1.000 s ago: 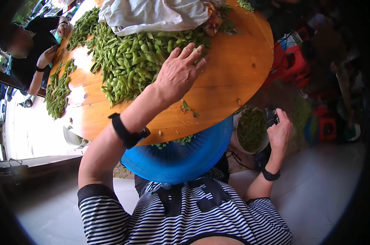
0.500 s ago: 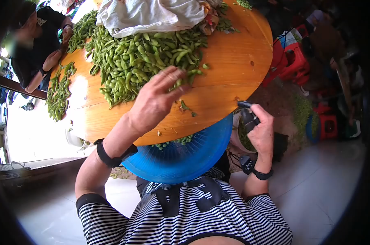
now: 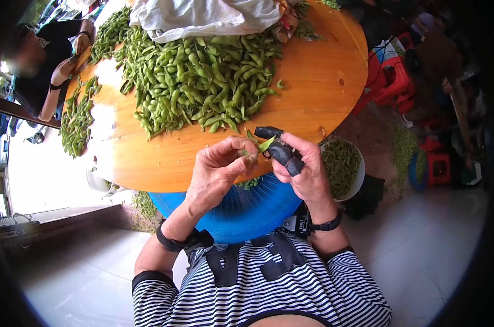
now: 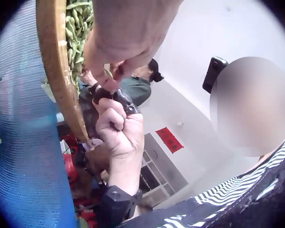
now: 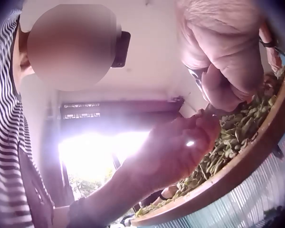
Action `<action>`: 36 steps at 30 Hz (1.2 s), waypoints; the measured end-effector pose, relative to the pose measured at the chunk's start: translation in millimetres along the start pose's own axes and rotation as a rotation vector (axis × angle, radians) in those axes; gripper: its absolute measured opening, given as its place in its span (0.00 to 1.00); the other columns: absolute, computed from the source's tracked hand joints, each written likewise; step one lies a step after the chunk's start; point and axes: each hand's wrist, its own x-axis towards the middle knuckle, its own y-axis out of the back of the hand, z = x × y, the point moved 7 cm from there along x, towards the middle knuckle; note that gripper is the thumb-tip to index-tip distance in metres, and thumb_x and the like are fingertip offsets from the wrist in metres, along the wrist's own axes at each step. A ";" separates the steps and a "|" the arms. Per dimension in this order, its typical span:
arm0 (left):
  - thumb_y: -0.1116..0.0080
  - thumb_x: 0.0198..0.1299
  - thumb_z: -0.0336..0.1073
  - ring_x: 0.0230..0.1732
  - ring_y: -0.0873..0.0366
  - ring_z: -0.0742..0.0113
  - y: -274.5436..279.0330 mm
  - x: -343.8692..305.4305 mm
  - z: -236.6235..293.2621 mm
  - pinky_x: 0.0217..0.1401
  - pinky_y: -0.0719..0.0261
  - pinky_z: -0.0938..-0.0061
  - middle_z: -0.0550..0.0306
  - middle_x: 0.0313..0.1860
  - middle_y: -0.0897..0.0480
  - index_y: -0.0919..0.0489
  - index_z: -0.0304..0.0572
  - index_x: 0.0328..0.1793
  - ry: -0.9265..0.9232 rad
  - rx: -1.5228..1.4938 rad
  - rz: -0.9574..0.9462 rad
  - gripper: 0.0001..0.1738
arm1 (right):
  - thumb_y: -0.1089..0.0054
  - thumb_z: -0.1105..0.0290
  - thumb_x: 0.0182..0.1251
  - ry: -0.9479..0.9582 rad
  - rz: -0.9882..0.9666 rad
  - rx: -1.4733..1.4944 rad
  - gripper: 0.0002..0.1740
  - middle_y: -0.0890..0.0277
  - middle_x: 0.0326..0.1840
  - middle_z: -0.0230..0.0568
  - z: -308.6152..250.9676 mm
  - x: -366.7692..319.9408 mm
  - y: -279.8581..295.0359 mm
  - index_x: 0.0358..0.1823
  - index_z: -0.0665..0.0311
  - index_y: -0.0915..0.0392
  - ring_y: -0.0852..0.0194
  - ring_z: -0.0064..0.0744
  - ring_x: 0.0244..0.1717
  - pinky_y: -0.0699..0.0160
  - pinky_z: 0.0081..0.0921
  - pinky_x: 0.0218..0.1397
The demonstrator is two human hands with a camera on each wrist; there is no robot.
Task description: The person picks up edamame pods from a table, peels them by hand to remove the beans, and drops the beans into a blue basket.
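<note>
Over the near edge of the round wooden table both hands meet at a green pod (image 3: 266,144). The left hand (image 3: 217,171) pinches the pod between thumb and fingers. Black coverings (image 3: 284,155) wrap the thumb and a finger of the right hand (image 3: 307,174), which grips the pod's other side. Behind them a large heap of green pods (image 3: 198,82) lies on the table. In the left wrist view the pod (image 4: 108,71) shows at the left fingertips, beside the black-covered fingers of the right hand (image 4: 121,128). The right wrist view shows the hands touching, the pod mostly hidden.
A blue basket (image 3: 230,218) sits below the table edge (image 3: 334,109). At the right stands a white bucket (image 3: 360,174) holding pods. White cloth (image 3: 203,19) covers the heap's back. Another person (image 3: 42,82) sits at the far left, near smaller pod piles (image 3: 77,125).
The left hand has drawn back from the heap toward the table's near edge, now with a pod. The right hand has come from the right side to meet it.
</note>
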 end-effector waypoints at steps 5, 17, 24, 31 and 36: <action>0.41 0.62 0.21 0.29 0.26 0.79 0.8 -3.0 0.6 0.32 0.26 0.83 0.62 0.33 0.20 0.22 0.34 0.47 0.030 0.068 0.079 0.08 | 0.48 0.70 0.70 0.000 -0.129 0.056 0.12 0.35 0.22 0.24 2.4 -4.3 -0.1 0.45 0.74 0.25 0.42 0.10 0.20 0.42 0.11 0.22; 0.37 0.60 0.22 0.32 0.23 0.82 11.8 -7.1 -9.4 0.36 0.23 0.85 0.64 0.33 0.18 0.21 0.34 0.45 -0.010 0.453 0.103 0.07 | 0.45 0.78 0.60 0.010 -0.043 -0.453 0.06 0.32 0.28 0.29 -7.8 -5.9 -0.4 0.38 0.73 0.25 0.34 0.12 0.28 0.34 0.15 0.30; 0.35 0.60 0.24 0.31 0.24 0.82 -0.5 -10.2 -8.8 0.30 0.27 0.86 0.63 0.33 0.17 0.21 0.35 0.37 0.200 0.160 0.088 0.04 | 0.44 0.73 0.63 0.022 -0.066 -0.369 0.08 0.34 0.27 0.28 0.5 -7.0 8.4 0.37 0.73 0.25 0.34 0.12 0.27 0.35 0.14 0.29; 0.37 0.59 0.20 0.38 0.20 0.78 -1.4 -10.0 -8.3 0.41 0.16 0.81 0.61 0.37 0.17 0.23 0.34 0.39 0.022 0.228 0.144 0.06 | 0.52 0.72 0.69 0.129 -0.128 -0.542 0.10 0.36 0.19 0.25 -10.5 -6.6 2.4 0.33 0.69 0.26 0.40 0.10 0.19 0.42 0.12 0.21; 0.39 0.59 0.17 0.42 0.19 0.76 6.3 -13.3 -9.6 0.48 0.16 0.78 0.60 0.37 0.17 0.24 0.34 0.38 -0.018 0.516 0.180 0.07 | 0.46 0.79 0.57 0.023 -0.150 -0.549 0.08 0.35 0.28 0.33 -7.2 -6.4 4.5 0.37 0.75 0.27 0.37 0.18 0.29 0.37 0.16 0.33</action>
